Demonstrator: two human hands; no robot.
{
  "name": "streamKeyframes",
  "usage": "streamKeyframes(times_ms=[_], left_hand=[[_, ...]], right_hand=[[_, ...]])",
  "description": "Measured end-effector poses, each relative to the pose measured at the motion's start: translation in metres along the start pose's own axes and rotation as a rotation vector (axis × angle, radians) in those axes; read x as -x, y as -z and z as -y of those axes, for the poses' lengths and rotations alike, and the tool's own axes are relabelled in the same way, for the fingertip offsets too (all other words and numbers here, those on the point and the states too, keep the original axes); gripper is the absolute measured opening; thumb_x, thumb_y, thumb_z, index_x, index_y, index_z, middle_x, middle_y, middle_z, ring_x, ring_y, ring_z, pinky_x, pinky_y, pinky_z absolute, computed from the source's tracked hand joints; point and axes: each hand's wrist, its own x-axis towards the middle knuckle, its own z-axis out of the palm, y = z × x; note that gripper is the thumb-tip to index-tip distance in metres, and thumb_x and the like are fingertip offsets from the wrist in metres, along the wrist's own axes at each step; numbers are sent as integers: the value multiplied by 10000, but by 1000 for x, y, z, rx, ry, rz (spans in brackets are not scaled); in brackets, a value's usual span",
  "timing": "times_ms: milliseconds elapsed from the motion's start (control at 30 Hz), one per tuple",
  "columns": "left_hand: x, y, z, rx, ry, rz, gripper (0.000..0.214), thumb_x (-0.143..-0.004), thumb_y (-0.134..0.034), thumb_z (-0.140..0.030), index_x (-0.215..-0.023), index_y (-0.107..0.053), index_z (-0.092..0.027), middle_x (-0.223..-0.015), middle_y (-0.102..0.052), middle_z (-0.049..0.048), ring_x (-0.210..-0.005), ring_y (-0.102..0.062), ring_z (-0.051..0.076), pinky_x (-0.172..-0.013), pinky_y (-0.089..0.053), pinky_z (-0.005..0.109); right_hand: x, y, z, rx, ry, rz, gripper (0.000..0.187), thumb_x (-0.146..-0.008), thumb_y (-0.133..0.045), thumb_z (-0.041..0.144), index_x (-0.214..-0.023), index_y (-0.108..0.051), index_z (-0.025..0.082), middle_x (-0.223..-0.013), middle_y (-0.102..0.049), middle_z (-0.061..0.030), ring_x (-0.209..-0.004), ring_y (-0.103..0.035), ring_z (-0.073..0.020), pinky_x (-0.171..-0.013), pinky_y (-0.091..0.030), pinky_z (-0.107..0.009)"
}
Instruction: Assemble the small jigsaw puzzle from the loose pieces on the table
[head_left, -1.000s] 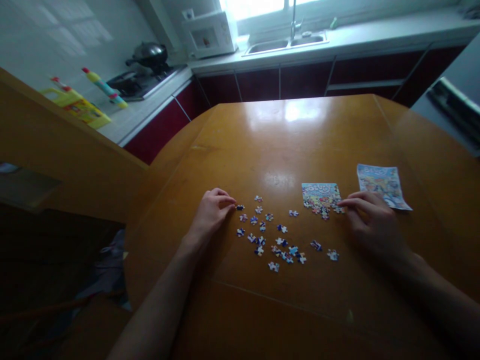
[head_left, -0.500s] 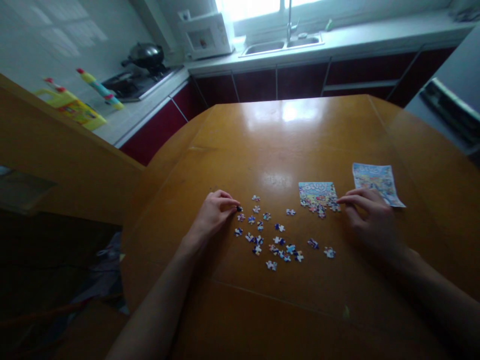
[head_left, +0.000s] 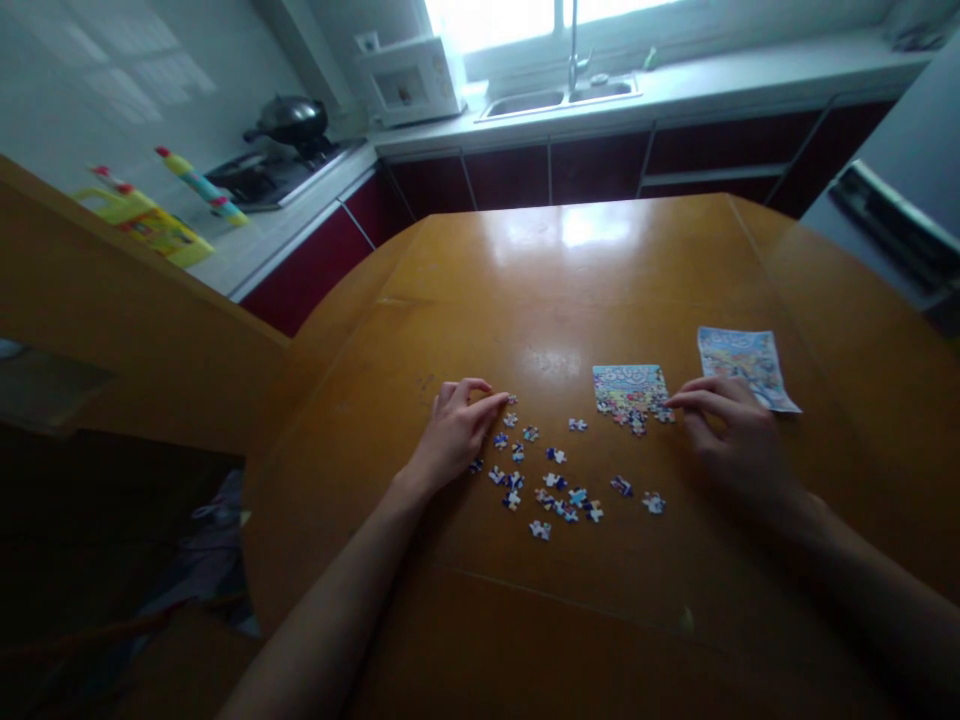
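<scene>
Head view: the left hand [head_left: 456, 432] is bent finger-to-thumb at a piece [head_left: 513, 399], the right hand [head_left: 733, 432] at the right edge of the puzzle [head_left: 630, 384], whether either grips I cannot tell; beyond, the table [head_left: 517, 295] stretches to its far edge

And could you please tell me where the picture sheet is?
In the head view, the picture sheet lies on the right side of the table, just beyond the right hand and right of the partly assembled puzzle.
</scene>
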Motion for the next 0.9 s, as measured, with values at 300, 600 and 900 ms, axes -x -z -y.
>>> streamKeyframes(times_ms=[300,600,900], left_hand=[[-5,-3,7,39,35,-90,104,-924,-669,-282,-976,-745,-234,-1075,-626,74,-1039,-503,252,-934,-471,445],[-8,2,9,-30,-63,-63,135,-933,-659,-334,-942,-752,-237,-1070,-643,70,-1002,-506,247,-876,-467,407],[-10,4,4,-39,-97,-103,146,-927,-673,-353,-928,-753,-231,-1073,-650,69,-1023,-520,241,-881,-483,405]], right_hand=[[-2,3,-3,-20,19,-14,181,-906,-559,214,-849,-725,263,-914,-668,-67,-917,-620,-268,-864,-498,-499],[-4,10,1,-68,3,-49,186,-913,-550,173,-852,-711,243,-912,-653,-74,-940,-603,-258,-883,-489,-492],[-4,22,2,-107,2,-81,190,-898,-553,135,-852,-709,232,-916,-660,-73,-946,-603,-249,-856,-490,-452]])
